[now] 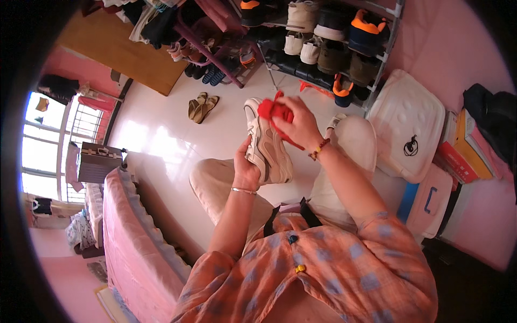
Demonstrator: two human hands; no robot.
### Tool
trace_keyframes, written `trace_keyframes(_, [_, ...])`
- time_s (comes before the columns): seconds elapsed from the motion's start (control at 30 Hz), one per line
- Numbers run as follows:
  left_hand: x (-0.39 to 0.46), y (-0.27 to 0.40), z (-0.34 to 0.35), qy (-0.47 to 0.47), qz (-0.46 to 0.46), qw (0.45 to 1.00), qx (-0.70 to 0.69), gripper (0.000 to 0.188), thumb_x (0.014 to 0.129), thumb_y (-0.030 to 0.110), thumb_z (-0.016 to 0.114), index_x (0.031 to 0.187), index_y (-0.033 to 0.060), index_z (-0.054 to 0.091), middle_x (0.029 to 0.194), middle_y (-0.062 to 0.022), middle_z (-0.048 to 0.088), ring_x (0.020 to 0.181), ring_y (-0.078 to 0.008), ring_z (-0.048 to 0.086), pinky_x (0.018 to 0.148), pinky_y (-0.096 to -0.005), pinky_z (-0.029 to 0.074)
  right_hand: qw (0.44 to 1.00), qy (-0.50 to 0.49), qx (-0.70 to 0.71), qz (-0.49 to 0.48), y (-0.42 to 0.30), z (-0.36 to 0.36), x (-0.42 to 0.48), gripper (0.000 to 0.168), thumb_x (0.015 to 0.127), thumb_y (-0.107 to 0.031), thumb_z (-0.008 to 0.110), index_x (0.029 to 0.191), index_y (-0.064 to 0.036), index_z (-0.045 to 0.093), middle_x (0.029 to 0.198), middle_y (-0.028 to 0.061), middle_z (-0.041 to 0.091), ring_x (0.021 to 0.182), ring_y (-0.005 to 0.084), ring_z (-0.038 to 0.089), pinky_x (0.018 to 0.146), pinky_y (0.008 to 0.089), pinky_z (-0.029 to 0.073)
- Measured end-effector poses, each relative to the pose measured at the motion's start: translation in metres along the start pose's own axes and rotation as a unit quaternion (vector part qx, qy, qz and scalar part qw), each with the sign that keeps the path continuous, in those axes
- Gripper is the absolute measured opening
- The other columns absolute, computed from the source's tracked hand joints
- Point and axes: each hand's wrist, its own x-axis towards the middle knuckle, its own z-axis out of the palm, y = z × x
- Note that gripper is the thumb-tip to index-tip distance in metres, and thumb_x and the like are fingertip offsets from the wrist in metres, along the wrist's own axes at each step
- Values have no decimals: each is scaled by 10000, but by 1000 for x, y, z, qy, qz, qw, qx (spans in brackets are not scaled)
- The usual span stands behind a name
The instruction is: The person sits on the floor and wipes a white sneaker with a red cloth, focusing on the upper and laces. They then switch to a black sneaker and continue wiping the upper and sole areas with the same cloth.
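A pair of pale beige and white sneakers (264, 149) is held up over the floor between my knees, pressed side by side. My left hand (247, 165) grips the pair near the lower end, thumb along the laces. Bunched in my right hand (297, 121) is a bright red cloth (276, 111), its loose end trailing down past my wrist. The cloth lies against the upper end of the sneakers. Part of the far sneaker is hidden behind the cloth and my right hand.
Ahead stands a metal shoe rack (323, 48) full of shoes. Brown sandals (202, 107) lie on the tiled floor (161, 117). To my right are a white lidded plastic storage box (404, 121) with a black cable (410, 146) on top, and stacked boxes (460, 149). A pink-covered bed (137, 250) is at left.
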Motion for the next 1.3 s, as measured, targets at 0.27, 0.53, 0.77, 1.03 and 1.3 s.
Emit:
trace_keyframes(0.27, [14, 65, -35, -48, 107, 991, -66, 401, 972, 221, 458, 1286, -22, 511, 1289, -196, 564, 1167, -362, 550, 1049, -495, 416, 923, -364, -108, 60, -10, -7, -46, 349, 746, -241, 673, 1076, -152, 601, 1077, 110, 594, 980, 319, 610, 836, 403, 498])
trace_keyframes(0.53, [16, 67, -55, -17, 150, 978, -147, 388, 981, 219, 465, 1290, -10, 513, 1270, -176, 583, 1155, -356, 560, 1036, -503, 421, 988, -128, -82, 8, -16, 18, -25, 351, 762, -193, 707, 1090, -114, 612, 1071, 96, 583, 989, 305, 593, 832, 380, 497])
trace_keyframes(0.77, [25, 55, -45, 24, 172, 971, -166, 397, 968, 213, 485, 1295, -11, 504, 1281, -179, 577, 1165, -358, 553, 1041, -499, 415, 956, -246, -155, 33, 5, 53, -31, 379, 728, -163, 688, 1092, -139, 584, 1070, 92, 561, 996, 318, 594, 828, 415, 507])
trace_keyframes(1.03, [24, 62, -46, 29, 198, 962, -184, 383, 966, 207, 485, 1290, 5, 512, 1269, -166, 587, 1163, -343, 558, 1035, -492, 425, 887, -343, -280, 131, 28, 29, -29, 439, 753, -302, 659, 1151, -125, 600, 1039, 136, 585, 951, 349, 607, 803, 444, 503])
trace_keyframes(1.3, [28, 59, -58, -148, 113, 953, -238, 368, 967, 205, 477, 1264, -8, 528, 1234, -173, 608, 1114, -340, 595, 1006, -487, 457, 959, -248, 16, 139, 18, 35, -28, 214, 865, -212, 662, 816, -4, 673, 827, 109, 622, 785, 254, 593, 731, 348, 464])
